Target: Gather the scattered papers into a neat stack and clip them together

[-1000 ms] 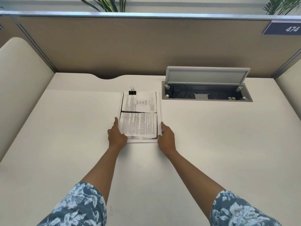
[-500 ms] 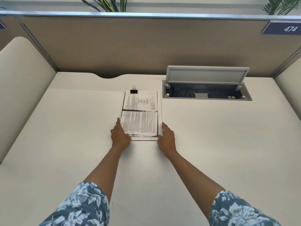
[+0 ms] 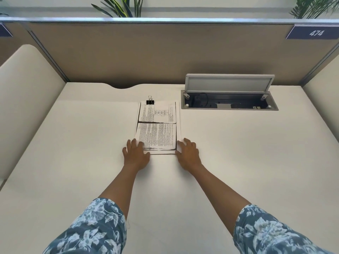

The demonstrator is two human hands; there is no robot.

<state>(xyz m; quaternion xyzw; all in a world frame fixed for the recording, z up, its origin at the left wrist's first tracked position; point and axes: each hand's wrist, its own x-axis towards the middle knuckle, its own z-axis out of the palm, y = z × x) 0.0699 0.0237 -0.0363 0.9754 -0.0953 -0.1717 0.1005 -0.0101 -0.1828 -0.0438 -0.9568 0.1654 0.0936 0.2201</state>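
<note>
A stack of printed papers (image 3: 158, 125) lies flat in the middle of the white desk (image 3: 73, 143), long side running away from me. A black binder clip (image 3: 150, 101) grips its far edge near the left corner, handles pointing away. My left hand (image 3: 135, 154) lies flat, fingers spread, on the near left corner of the stack. My right hand (image 3: 187, 153) lies flat with straight fingers at the near right corner, fingertips on the paper's edge. Neither hand holds anything.
An open cable hatch (image 3: 229, 99) with a raised grey lid (image 3: 229, 83) is sunk into the desk to the right of the papers. Beige partition walls (image 3: 165, 52) enclose the desk at the back and both sides.
Both hands have turned from edge-on against the stack's sides to flat, palms down, on its near corners. The papers and clip have stayed put.
</note>
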